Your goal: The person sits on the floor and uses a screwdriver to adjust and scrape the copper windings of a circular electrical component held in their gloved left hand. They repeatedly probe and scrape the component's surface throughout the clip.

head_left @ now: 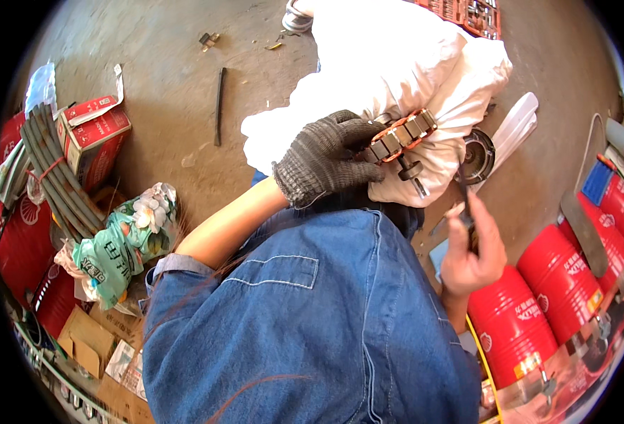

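Observation:
My left hand (326, 157), in a dark knitted glove, is closed round one end of a metal part (405, 134) with block-like segments and orange edging. A dark stub with a shiny tip (412, 172) sits just below that part. White cloth (368, 78) is spread beneath them, over my legs. My bare right hand (476, 258) is to the right and nearer me, its fingers pinched on a slim dark tool (464, 189) that points away from me. The tool's exact kind is unclear. Beyond it, a round dark metal housing (477, 157) lies on the floor.
An orange case of sockets (471, 15) lies at the far edge. A dark strip (219, 106) rests on the floor. Leftward are a red box (100, 138), a hose bundle (54, 169) and a green bag (117, 244). Several red drums (513, 318) line the right.

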`<state>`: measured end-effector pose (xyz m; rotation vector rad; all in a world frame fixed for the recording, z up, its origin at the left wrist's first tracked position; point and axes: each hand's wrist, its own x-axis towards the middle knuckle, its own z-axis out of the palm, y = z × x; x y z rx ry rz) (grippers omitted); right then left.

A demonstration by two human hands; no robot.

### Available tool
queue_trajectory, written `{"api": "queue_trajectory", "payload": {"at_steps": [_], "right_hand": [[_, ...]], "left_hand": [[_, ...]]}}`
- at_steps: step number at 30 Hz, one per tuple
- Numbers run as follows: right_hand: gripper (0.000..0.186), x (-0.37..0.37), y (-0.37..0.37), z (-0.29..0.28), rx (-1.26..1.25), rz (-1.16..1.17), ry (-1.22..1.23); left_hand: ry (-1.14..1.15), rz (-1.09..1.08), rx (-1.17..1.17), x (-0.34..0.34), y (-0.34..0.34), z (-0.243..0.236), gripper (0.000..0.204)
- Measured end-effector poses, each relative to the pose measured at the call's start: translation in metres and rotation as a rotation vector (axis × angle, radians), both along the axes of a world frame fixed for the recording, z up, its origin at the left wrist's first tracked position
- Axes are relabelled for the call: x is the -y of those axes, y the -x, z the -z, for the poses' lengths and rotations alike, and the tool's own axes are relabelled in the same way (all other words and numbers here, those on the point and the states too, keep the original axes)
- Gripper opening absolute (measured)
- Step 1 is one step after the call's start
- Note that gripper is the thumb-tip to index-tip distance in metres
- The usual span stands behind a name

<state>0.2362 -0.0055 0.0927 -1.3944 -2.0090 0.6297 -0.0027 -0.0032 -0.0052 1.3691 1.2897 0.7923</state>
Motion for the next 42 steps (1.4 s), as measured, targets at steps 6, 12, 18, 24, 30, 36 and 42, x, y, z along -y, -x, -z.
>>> {"api": "queue_trajectory", "payload": {"at_steps": [6, 12, 18, 24, 30, 36, 42], "right_hand": [[0.033, -0.003, 0.011, 0.009, 0.06, 0.019, 0.201], [0.031, 0.008, 0.012, 0.027, 0.048, 0.018, 0.214], [0.03, 0.005, 0.014, 0.034, 0.202, -0.05, 0.328], [0.032, 0.017, 0.011, 0.034, 0.127, 0.016, 0.303], [0.033, 0.018, 0.012, 0.03, 0.144, 0.057, 0.371], [0.034, 0.021, 0.003, 0.032, 0.094, 0.141, 0.488], [0.032, 0.02, 0.001, 0.035, 0.078, 0.091, 0.443]], "left_hand": [[-0.081, -0.097, -0.028, 0.008, -0.005, 0.011, 0.068], [-0.117, -0.302, -0.164, 0.024, -0.005, 0.012, 0.093], [-0.286, -0.44, -0.191, 0.026, -0.001, 0.014, 0.082], [-0.201, -0.224, -0.077, 0.026, 0.016, 0.016, 0.021], [-0.24, -0.352, -0.06, 0.015, 0.01, 0.017, 0.043], [-0.163, -0.215, -0.013, 0.003, -0.012, -0.001, 0.068], [-0.166, -0.173, -0.312, -0.004, -0.035, -0.002, 0.068]]}}
